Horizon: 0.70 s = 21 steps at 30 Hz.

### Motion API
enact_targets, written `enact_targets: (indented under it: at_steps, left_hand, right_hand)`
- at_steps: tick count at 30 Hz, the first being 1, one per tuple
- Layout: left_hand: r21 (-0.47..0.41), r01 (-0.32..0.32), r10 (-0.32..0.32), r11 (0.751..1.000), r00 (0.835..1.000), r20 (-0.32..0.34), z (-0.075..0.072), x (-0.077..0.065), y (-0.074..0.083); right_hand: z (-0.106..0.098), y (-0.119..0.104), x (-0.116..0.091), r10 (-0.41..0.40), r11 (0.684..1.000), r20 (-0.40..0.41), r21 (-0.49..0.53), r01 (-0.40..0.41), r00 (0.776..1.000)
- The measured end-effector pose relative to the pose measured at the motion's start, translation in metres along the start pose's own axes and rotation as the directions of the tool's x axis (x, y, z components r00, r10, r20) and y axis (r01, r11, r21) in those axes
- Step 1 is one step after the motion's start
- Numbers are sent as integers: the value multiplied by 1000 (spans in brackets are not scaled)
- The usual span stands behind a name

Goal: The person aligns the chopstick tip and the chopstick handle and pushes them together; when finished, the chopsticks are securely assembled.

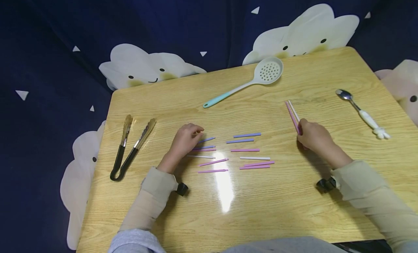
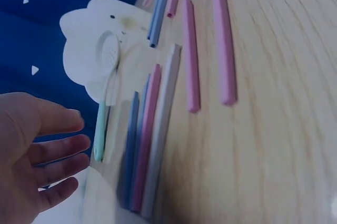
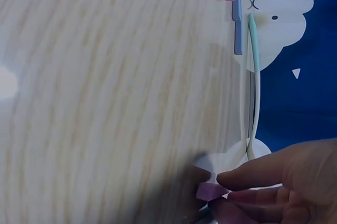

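My right hand (image 1: 314,136) pinches a pink stick (image 1: 291,115) and a white stick (image 1: 293,110) side by side, their far ends pointing away from me. In the right wrist view the pink end (image 3: 209,191) pokes out between thumb and fingers. My left hand (image 1: 187,139) has its fingers extended and holds nothing; it hovers by the left group of slim blue, pink and white sticks. A pink stick (image 2: 226,50) in that group lies nearest the left wrist camera. Right of it is a second group, including a blue stick (image 1: 247,135) and a white stick (image 1: 254,158).
Black-handled tongs (image 1: 130,155) lie spread at the left of the wooden table (image 1: 277,209). A slotted skimmer (image 1: 241,87) with a mint handle lies at the back. A white-handled spoon (image 1: 362,113) is at the right. Behind hangs a dark blue curtain (image 1: 143,20) with clouds.
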<state>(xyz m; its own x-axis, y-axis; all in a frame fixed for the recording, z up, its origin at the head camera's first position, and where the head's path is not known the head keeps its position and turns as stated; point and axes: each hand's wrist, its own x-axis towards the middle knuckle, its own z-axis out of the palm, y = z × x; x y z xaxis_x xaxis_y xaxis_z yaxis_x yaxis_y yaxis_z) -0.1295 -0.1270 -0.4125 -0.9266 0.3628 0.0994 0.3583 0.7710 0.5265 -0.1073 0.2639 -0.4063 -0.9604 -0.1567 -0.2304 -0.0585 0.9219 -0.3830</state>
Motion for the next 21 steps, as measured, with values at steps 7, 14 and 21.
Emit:
enact_targets:
  at_steps: [7,14,21]
  left_hand:
    - [143,-42,26,989,993,113,5,-2,-9]
    - [158,-88,69,984,990,119,6,-5,-17]
    - [165,-115,93,980,987,131,9,-6,-19]
  right_hand:
    - [2,-4,0,27,997,-2,-72,-27,1000]
    - [1,-16,10,-19,994,-90,-112,9,996]
    - [5,-29,29,-283,957,-17,-73,281,959]
